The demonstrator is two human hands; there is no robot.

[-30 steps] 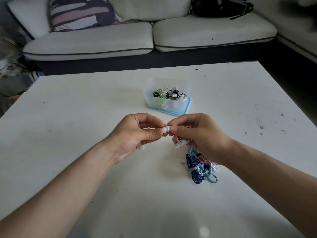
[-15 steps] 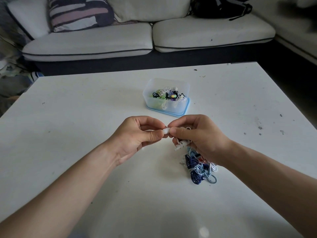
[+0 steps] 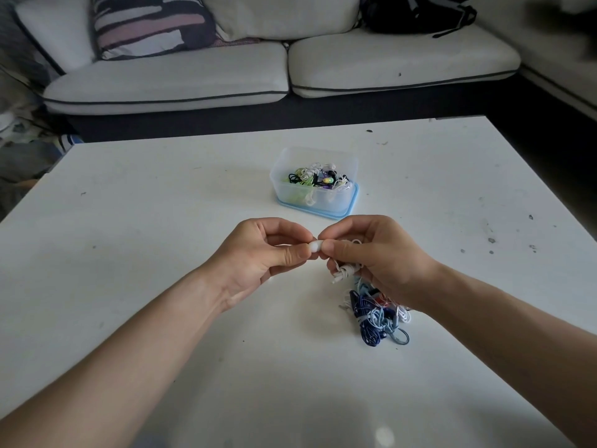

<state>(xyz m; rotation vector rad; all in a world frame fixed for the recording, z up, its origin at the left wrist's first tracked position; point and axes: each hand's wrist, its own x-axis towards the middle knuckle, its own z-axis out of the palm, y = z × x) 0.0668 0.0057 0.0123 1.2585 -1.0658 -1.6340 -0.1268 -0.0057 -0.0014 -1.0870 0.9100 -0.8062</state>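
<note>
Above a white bench [image 3: 145, 221], a person's left hand [image 3: 258, 253] pinched a small white earbud [image 3: 316, 246] between thumb and curled fingers, meeting the right hand [image 3: 381, 257], whose fingers gripped the same earbud and its bunched white cord [image 3: 344, 271]. Beyond them stood a clear box [image 3: 323, 203] of tangled cables; a blue cable heap [image 3: 371, 318] lay partly hidden under the right wrist. A sofa [image 3: 168, 79] with a striped cushion [image 3: 151, 24] ran behind. Against a second earlier, both pinches were unchanged and nothing on the bench had moved.
</note>
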